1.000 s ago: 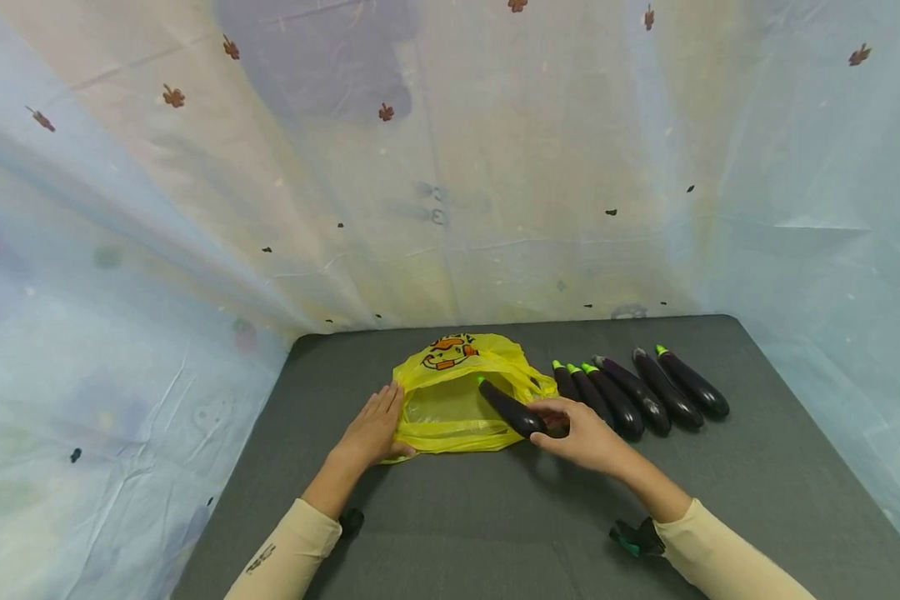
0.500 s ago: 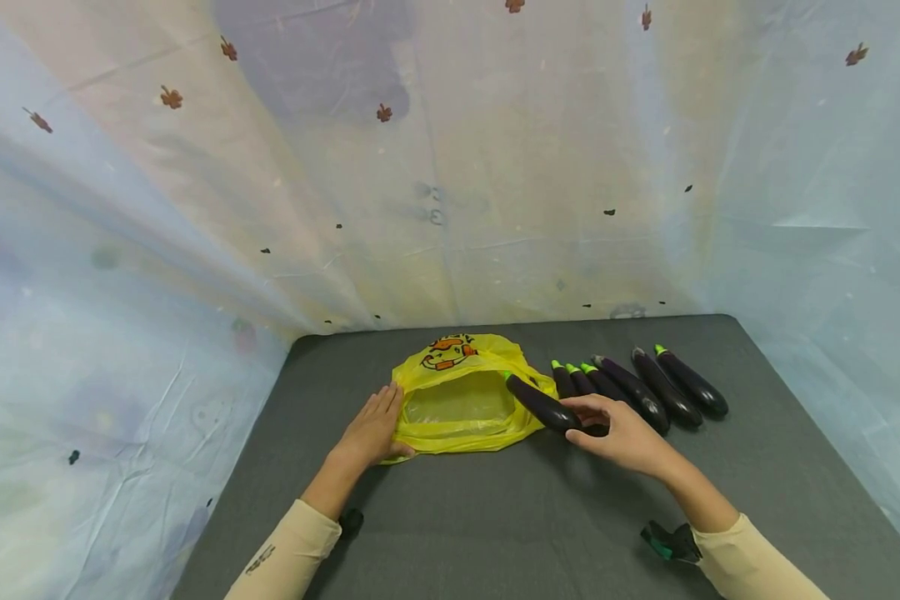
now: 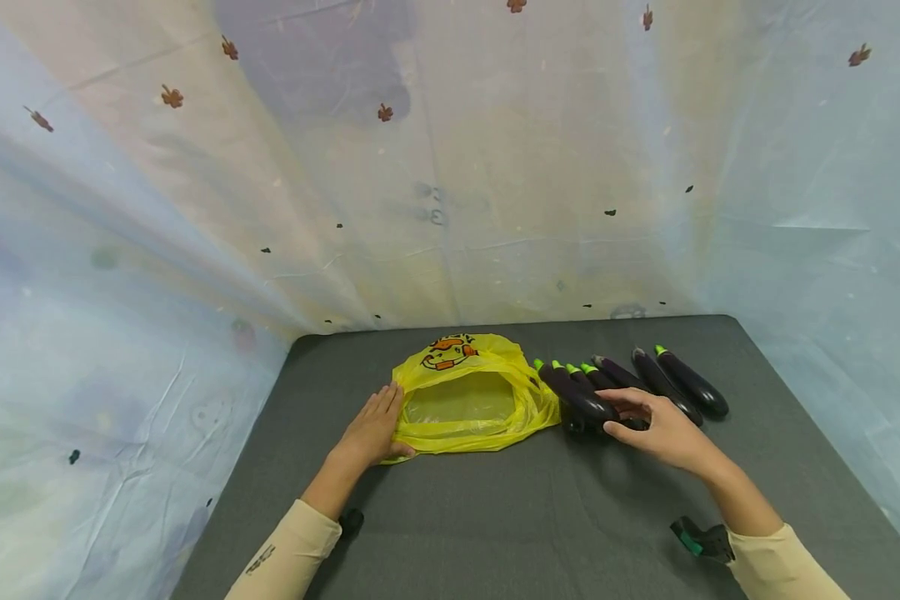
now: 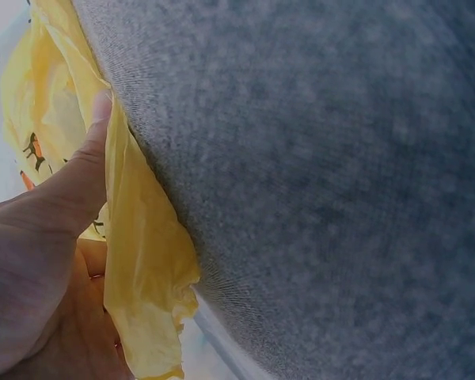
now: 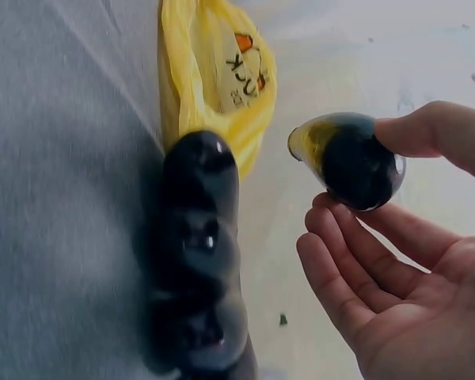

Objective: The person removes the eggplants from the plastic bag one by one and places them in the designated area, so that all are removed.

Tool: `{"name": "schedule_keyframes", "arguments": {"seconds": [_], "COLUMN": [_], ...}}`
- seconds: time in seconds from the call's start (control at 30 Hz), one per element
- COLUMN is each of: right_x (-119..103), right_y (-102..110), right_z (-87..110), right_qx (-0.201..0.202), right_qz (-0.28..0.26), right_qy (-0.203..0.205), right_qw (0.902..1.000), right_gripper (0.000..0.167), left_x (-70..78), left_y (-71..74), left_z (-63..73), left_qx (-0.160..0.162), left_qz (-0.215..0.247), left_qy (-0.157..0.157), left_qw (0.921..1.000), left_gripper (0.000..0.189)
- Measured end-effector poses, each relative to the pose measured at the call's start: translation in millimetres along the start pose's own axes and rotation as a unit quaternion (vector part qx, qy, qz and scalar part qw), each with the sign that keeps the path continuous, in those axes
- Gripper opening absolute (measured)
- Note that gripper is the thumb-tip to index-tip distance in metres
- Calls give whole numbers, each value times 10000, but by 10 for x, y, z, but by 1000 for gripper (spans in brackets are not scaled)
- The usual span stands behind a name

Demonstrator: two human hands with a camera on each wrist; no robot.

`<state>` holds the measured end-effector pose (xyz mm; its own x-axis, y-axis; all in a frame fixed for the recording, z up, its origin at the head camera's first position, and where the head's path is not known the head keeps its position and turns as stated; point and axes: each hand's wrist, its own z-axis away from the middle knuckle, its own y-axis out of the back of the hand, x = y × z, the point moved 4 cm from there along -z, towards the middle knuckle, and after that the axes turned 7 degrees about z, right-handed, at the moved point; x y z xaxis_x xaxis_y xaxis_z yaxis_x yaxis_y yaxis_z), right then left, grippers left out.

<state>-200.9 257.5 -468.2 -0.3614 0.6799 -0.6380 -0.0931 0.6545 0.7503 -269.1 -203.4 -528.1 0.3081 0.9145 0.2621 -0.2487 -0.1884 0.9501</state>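
Note:
My right hand (image 3: 663, 431) pinches a dark purple eggplant (image 3: 576, 393) by its blunt end, its green stem toward the back left. In the right wrist view the held eggplant (image 5: 355, 165) sits between thumb and fingertips, above a row of eggplants (image 5: 196, 245) on the table. To the left lies a yellow plastic bag (image 3: 450, 446), its mouth facing me and a cartoon duck printed on top. My left hand (image 3: 371, 425) rests at the bag's left edge with fingers straight. In the left wrist view the thumb (image 4: 91, 150) presses on the plastic, and the fingers are partly hidden behind a fold.
Several more eggplants lie side by side on the grey table (image 3: 480, 525), right of the bag; the rightmost eggplant (image 3: 692, 383) has a bright green stem. A pale patterned curtain (image 3: 450, 167) hangs behind and beside the table.
My right hand has carried the eggplant rightward, from in front of the bag's mouth to over the left end of the eggplant row. The left hand and bag have stayed in place.

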Motion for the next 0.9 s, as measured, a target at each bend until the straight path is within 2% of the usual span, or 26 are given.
{"name": "schedule_keyframes", "arguments": {"seconds": [0.4,0.6,0.9], "right_x": [320,506,767], "right_y": [286,411,576], "right_z": [93,136,192], "right_qx": [227,321,489], "right_qz": [132,233,455], "right_qy": [-423,-765,-1031], "right_qw": [9988,9963,9924], "right_gripper": [53,56,59], "left_x": [-10,3,27], "left_y": [2,14,28], "left_z": [-6,6,30], "left_qx": [-42,-21,-2], "left_qz": [-29,-17,38], "left_qy": [25,-4,-5], "left_qw": [10000,10000,10000], "left_gripper": [118,117,117]}}
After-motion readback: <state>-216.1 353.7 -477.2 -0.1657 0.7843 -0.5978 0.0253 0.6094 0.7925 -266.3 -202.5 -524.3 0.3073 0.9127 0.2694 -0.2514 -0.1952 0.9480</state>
